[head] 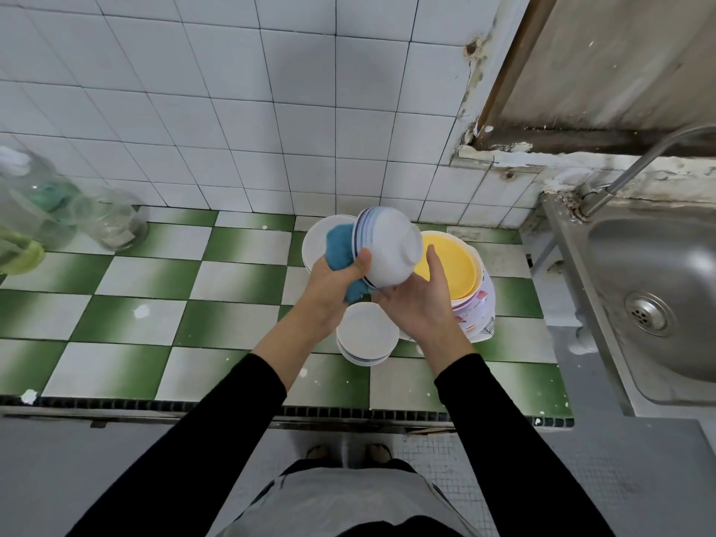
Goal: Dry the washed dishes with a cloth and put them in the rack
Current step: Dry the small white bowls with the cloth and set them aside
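A white bowl (391, 248) with blue rim stripes is held tilted above the counter, its base turned to the right. My left hand (333, 279) grips a blue cloth (341, 246) that is pushed into the bowl's mouth, thumb on the bowl's outside. My right hand (416, 300) supports the bowl from below, fingers spread along its side. Under my hands sits a stack of white bowls (366, 337) on the green-and-white tiled counter (155, 288). A white plate (315, 242) lies behind the cloth. A yellow plate (451, 271) rests in a flowered container (478, 313).
Clear glass jars (108, 219) and a plastic bottle (23, 211) stand at the counter's far left. A steel sink (658, 296) with a tap (635, 168) is on the right. A white tiled wall (271, 110) rises behind the counter.
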{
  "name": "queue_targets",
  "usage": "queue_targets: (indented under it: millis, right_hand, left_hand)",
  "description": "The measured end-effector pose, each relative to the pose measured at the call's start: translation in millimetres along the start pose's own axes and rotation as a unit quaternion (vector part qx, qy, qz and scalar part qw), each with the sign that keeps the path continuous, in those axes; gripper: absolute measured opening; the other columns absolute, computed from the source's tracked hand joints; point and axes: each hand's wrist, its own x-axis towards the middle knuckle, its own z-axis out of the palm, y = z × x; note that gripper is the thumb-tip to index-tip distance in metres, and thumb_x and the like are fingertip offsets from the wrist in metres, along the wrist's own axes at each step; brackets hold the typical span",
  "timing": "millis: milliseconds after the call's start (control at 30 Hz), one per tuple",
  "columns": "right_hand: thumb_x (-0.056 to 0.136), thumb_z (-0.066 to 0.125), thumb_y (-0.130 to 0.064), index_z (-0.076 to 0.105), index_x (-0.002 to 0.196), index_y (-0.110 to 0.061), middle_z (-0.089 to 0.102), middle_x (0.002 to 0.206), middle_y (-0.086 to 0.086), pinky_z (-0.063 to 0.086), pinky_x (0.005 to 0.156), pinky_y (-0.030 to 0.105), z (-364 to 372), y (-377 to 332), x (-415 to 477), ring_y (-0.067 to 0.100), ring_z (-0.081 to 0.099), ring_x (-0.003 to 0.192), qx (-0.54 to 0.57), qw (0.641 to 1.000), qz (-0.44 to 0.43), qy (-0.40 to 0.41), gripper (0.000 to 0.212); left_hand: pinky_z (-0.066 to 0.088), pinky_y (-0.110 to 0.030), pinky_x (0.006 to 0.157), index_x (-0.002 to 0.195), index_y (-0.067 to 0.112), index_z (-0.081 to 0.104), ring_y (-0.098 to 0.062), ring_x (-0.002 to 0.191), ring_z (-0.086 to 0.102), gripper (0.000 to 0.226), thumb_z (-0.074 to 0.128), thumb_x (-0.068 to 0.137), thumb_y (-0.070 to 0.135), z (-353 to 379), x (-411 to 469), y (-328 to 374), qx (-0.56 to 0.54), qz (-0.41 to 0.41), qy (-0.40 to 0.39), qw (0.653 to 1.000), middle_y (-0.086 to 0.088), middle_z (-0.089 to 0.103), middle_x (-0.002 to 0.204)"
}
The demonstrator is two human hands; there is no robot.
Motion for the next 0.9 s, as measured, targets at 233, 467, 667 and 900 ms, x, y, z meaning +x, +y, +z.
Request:
queue_targets:
  millis: [233, 467, 667, 900]
  right_hand:
    - [0.103, 0.043, -0.023, 0.060, 0.127, -0.010, 0.065, 0.129, 0.013, 0.060, 0.071, 0.034, 0.2, 4.3, -8.8, 0.033, 0.062, 0.112, 0.098, 0.994, -0.051, 0.018, 0.032]
    - [0.106, 0.037, -0.030, 0.059, 0.132, -0.013, 0.071, 0.117, 0.009, 0.050, 0.098, 0.045, 5.8, -10.9, -20.7, 0.029, 0.064, 0.111, 0.039, 0.995, -0.086, 0.036, 0.038]
    - [0.108, 0.041, -0.020, 0.062, 0.108, -0.013, 0.064, 0.103, 0.005, 0.056, 0.075, 0.030, 26.7, -17.4, -31.5, 0.020, 0.063, 0.095, -0.183, 0.957, -0.203, 0.097, 0.022]
    - [0.105, 0.049, -0.012, 0.070, 0.103, -0.015, 0.071, 0.097, 0.005, 0.056, 0.080, 0.029, 43.6, 5.0, -30.3, 0.019, 0.066, 0.091, -0.395, 0.875, -0.272, 0.062, 0.022]
  left_hand:
    - [0.055, -0.051, 0.090, 0.126, 0.023, 0.057, -0.027, 0.116, 0.063, 0.087, 0.089, 0.051, 0.052, -12.9, 5.0, -7.6, -0.089, -0.045, -0.002, 0.995, -0.007, 0.064, 0.129]
    - [0.060, -0.036, 0.068, 0.117, 0.017, 0.056, -0.020, 0.094, 0.069, 0.035, 0.059, 0.093, 0.043, -13.4, -4.3, -13.4, -0.117, -0.104, 0.151, 0.976, -0.006, 0.069, 0.108]
    - [0.051, -0.024, 0.074, 0.102, 0.029, 0.053, -0.013, 0.091, 0.059, 0.006, 0.051, 0.100, 0.035, 4.7, -10.5, -8.8, -0.020, 0.017, 0.211, 0.977, 0.002, 0.061, 0.097]
    - [0.032, -0.038, 0.116, 0.150, 0.034, 0.027, -0.011, 0.142, 0.032, 0.048, 0.041, 0.104, 0.029, 17.3, 0.5, -26.4, 0.308, 0.258, -0.053, 0.914, 0.006, 0.033, 0.154]
